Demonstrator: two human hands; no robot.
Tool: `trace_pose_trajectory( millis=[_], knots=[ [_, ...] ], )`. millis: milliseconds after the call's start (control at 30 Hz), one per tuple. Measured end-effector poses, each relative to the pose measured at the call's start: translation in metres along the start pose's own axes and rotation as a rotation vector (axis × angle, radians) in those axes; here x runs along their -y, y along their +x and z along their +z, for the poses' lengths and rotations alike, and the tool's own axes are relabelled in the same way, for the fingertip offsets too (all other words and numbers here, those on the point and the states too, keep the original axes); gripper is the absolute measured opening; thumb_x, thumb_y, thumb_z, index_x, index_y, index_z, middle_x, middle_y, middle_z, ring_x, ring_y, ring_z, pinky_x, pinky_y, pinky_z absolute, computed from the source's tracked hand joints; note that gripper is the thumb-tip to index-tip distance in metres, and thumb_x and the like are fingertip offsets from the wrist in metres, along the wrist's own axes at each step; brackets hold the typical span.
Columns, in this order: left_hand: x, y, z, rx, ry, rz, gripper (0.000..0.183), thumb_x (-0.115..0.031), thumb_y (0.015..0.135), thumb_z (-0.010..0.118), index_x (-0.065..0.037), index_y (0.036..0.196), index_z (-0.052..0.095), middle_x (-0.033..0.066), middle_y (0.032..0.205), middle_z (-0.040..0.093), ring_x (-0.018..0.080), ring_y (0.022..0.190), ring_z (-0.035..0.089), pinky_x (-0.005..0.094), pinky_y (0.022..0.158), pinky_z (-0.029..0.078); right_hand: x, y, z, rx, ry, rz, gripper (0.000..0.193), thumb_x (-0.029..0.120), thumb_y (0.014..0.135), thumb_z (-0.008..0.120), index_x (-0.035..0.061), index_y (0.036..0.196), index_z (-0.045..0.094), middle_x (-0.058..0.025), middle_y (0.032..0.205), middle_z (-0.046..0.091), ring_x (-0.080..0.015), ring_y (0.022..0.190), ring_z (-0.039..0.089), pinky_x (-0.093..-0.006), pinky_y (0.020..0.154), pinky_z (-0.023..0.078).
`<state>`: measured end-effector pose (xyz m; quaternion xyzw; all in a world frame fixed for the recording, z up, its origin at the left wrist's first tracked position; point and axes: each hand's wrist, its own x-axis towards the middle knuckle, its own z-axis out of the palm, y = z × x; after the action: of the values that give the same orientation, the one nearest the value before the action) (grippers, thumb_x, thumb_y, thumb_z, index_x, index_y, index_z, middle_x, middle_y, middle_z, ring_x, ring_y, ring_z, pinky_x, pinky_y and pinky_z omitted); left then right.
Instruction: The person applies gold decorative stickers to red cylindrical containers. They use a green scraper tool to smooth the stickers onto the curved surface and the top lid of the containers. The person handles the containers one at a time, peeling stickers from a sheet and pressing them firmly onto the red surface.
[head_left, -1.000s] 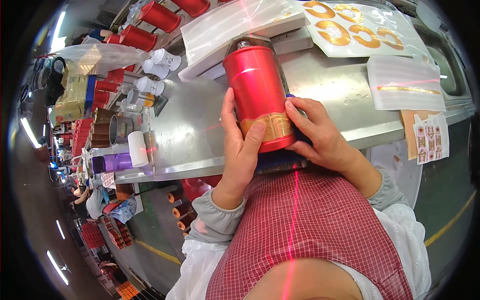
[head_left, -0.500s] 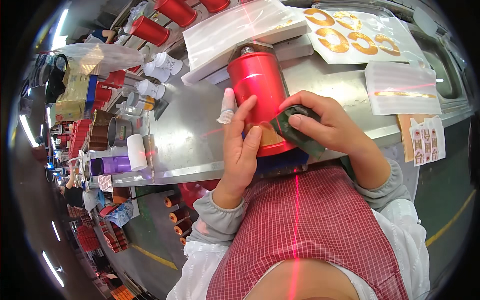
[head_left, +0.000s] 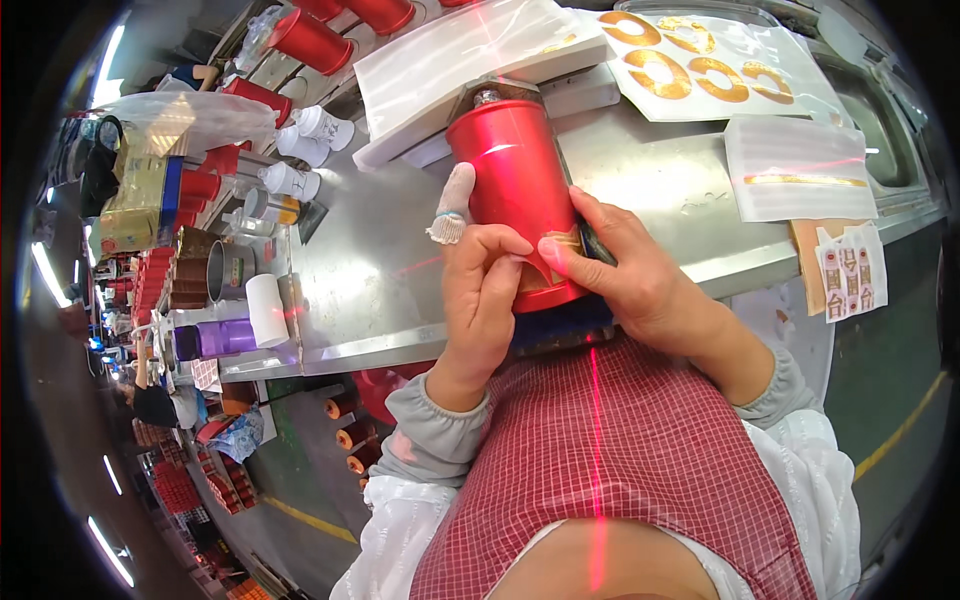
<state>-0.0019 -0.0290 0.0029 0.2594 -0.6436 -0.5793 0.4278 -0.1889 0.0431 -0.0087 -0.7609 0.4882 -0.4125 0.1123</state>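
Note:
In front of me a glossy red cylinder (head_left: 510, 165) lies on its side on a stand, its base towards me. A gold decal (head_left: 566, 240) sits low on its wall. My left hand (head_left: 482, 290) pinches the edge of a thin clear film by the decal, thumb against index finger. One finger of that hand wears a white finger cover (head_left: 456, 195) and points away. My right hand (head_left: 640, 270) grips the cylinder's right side, thumb pressed on the decal. A dark green flexible piece (head_left: 592, 243) shows partly beneath it; most of it is hidden.
Behind the cylinder lies a stack of white sheets (head_left: 440, 75). Sheets with gold C-shaped decals (head_left: 655, 72) and a gold strip (head_left: 800, 181) lie right, before a sink (head_left: 885, 130). A white roll (head_left: 266, 310), purple bottle (head_left: 225, 338) and white bottles (head_left: 290, 180) stand left.
My right hand has drawn the dark green piece back, and its thumb now presses on the decal. My left finger and thumb have closed on the film's edge.

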Motion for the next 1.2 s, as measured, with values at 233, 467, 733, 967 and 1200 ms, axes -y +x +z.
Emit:
trace_pose_trajectory(
  millis=[233, 467, 733, 967, 1200],
  knots=[
    [0.005, 0.001, -0.003, 0.000, 0.083, 0.090, 0.015, 0.001, 0.089, 0.045, -0.004, 0.095, 0.058, 0.0200, 0.155, 0.017, 0.0108, 0.103, 0.056, 0.0245, 0.076, 0.048, 0.002, 0.003, -0.005, -0.026, 0.191, 0.079, 0.039, 0.004, 0.082, 0.062, 0.0108, 0.120, 0.063, -0.0306, 0.135, 0.043, -0.0449, 0.122, 0.046, -0.0461, 0.102, 0.039],
    [0.002, 0.000, -0.001, 0.041, -0.041, 0.135, 0.014, -0.001, 0.094, 0.047, -0.004, 0.103, 0.057, 0.0173, 0.156, 0.014, 0.0105, 0.102, 0.054, 0.0251, 0.081, 0.047, 0.024, 0.031, -0.004, -0.095, 0.153, 0.159, 0.027, 0.022, 0.080, 0.073, 0.0032, 0.093, 0.060, -0.0283, 0.137, 0.038, -0.0462, 0.122, 0.042, -0.0493, 0.099, 0.039],
    [0.015, -0.025, -0.015, -0.074, 0.459, 0.361, 0.049, -0.025, 0.095, 0.054, 0.005, 0.133, 0.045, 0.0238, 0.148, 0.032, 0.0350, 0.133, 0.036, 0.0448, 0.109, 0.028, 0.033, 0.042, -0.003, -0.096, 0.056, 0.194, 0.035, 0.028, 0.073, 0.080, 0.0021, 0.081, 0.058, -0.0272, 0.131, 0.042, -0.0467, 0.117, 0.043, -0.0504, 0.097, 0.040],
    [0.023, -0.042, -0.001, -0.099, 0.832, 0.412, 0.070, -0.036, 0.093, 0.058, 0.007, 0.143, 0.035, 0.0301, 0.146, 0.034, 0.0482, 0.135, 0.031, 0.0563, 0.112, 0.020, 0.026, 0.044, 0.007, -0.154, 0.054, 0.195, 0.019, 0.013, 0.076, 0.075, 0.0029, 0.076, 0.059, -0.0211, 0.125, 0.046, -0.0405, 0.112, 0.046, -0.0468, 0.093, 0.041],
    [0.025, -0.043, -0.001, -0.095, 0.874, 0.406, 0.067, -0.037, 0.095, 0.054, 0.008, 0.142, 0.035, 0.0310, 0.145, 0.034, 0.0486, 0.134, 0.033, 0.0574, 0.112, 0.019, 0.021, 0.042, 0.007, -0.154, 0.131, 0.176, 0.013, 0.006, 0.078, 0.070, 0.0025, 0.075, 0.058, -0.0173, 0.121, 0.050, -0.0362, 0.108, 0.049, -0.0442, 0.092, 0.040]
  ],
)
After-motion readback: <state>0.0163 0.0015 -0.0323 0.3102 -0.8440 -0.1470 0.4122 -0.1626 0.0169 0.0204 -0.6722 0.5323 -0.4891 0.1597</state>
